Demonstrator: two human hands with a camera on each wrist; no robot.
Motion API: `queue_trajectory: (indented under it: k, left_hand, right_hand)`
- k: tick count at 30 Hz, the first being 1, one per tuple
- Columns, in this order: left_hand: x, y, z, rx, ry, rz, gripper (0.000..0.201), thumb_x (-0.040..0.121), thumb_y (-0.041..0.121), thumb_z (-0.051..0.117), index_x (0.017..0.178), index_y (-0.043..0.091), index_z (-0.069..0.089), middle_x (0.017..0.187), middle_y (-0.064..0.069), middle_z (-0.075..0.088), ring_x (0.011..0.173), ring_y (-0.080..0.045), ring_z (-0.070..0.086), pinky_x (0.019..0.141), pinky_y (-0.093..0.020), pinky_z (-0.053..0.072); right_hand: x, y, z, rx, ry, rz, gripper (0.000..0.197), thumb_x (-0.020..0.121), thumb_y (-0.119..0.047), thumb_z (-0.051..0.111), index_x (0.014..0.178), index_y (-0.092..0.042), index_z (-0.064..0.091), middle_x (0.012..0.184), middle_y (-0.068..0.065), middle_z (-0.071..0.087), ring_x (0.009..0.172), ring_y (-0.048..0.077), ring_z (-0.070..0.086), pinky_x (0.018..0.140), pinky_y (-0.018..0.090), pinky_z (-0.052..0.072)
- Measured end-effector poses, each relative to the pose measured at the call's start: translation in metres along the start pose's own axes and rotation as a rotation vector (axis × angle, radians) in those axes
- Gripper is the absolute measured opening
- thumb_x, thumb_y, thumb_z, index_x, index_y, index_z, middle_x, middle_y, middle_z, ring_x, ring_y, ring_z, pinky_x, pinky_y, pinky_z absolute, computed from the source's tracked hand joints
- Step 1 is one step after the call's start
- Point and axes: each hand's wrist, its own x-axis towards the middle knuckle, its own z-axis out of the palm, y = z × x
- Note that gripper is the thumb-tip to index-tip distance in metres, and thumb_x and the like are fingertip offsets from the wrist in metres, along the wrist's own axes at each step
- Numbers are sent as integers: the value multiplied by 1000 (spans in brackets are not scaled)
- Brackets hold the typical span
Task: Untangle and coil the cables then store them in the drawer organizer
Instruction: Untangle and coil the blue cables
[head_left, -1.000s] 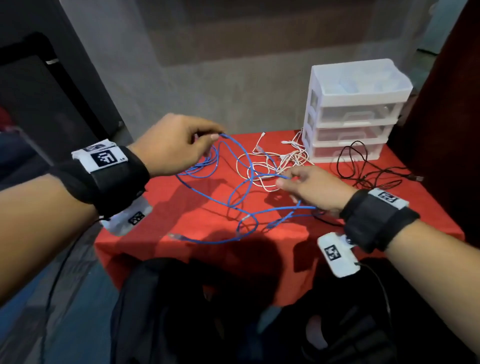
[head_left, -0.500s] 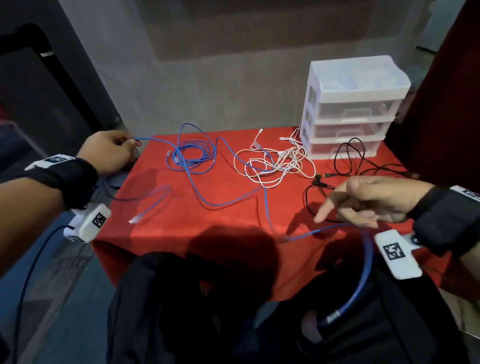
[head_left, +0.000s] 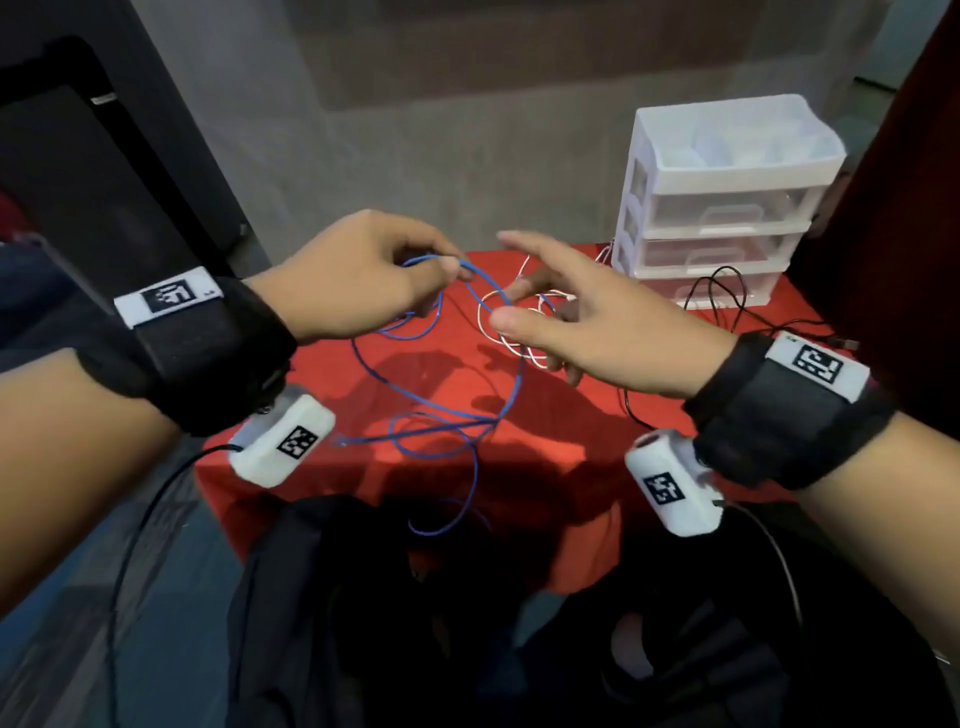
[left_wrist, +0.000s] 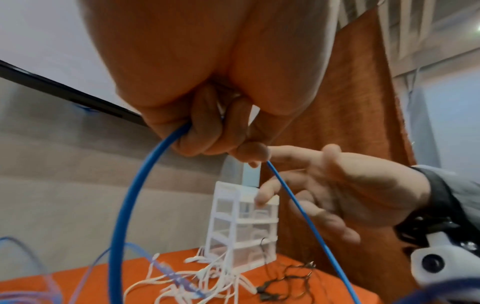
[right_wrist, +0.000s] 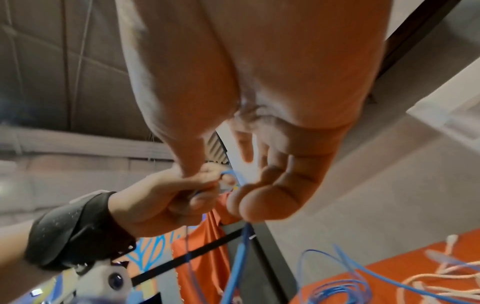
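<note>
The red table (head_left: 597, 447) fills the middle, and at its far right corner stands the white drawer organizer (head_left: 717, 208), all its drawers pushed in, so nothing can be stored until one is pulled out. Across the cloth sprawls the blue cable (head_left: 511, 395), loose loops on the table and one strand hanging off the front edge. There's a risk: lift too fast and that dangling length could snag on the table edge or drag the rest along. Just behind it lies the white cable (head_left: 519, 348) in a heap, touching and crossing the blue one (whether they are truly knotted I cannot tell); pull hard and the white bundle may ride up with it. The black cable (head_left: 722, 291) lies in front of the organizer, apart from the others.

The left hand (head_left: 358, 275) hovers above the table, fingers curled and pinching the blue cable's raised loop. The right hand (head_left: 587, 322) reaches in beside it, fingers spread and relaxed, gripping nothing; the blue strand runs past its fingertips. If it closes late, the forming coil could spring open.
</note>
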Motion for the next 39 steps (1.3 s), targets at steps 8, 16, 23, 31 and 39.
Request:
queue_trajectory:
  k: [8,16,23,31,39]
  left_hand:
    - [2,-16,19,-271,8,-102,26,101,34,59,95,13,74,62,2,53,59,-15,44,56,-25,37]
    - [-30,-82,47,-443,66,-335,32,103,36,54,87,10,67,60,-2,48,55,-14,52,79,-42,59]
    - [-22,-43,63,-687,227,-350,35,109,41,37,88,20,55,59,7,32,46,-6,29,45,-20,38]
    - [-3,5,75,-1054,329,-306,38,109,47,30,90,20,50,57,8,25,47,-7,19,44,-21,28]
    - [-10,20,90,-1366,555,-401,40,109,47,31,87,21,51,58,8,27,46,-7,23,46,-20,27]
  right_hand:
    - [20,3,-38,128,294,136,24,103,-21,54,86,-18,71,58,0,50,35,8,34,37,17,23]
    - [-10,40,-102,283,646,284,25,102,-17,49,83,-21,65,56,-4,52,36,10,37,40,18,26]
    - [-24,62,-59,-73,399,340,57,85,-54,69,136,-35,50,109,-1,66,86,19,67,72,36,55]
    - [-26,17,0,-20,246,81,35,93,-42,70,124,-27,64,95,-6,64,64,-5,52,67,12,41]
    - [-50,26,33,99,758,3,10,94,-23,72,99,-21,63,90,7,65,66,8,49,66,24,44]
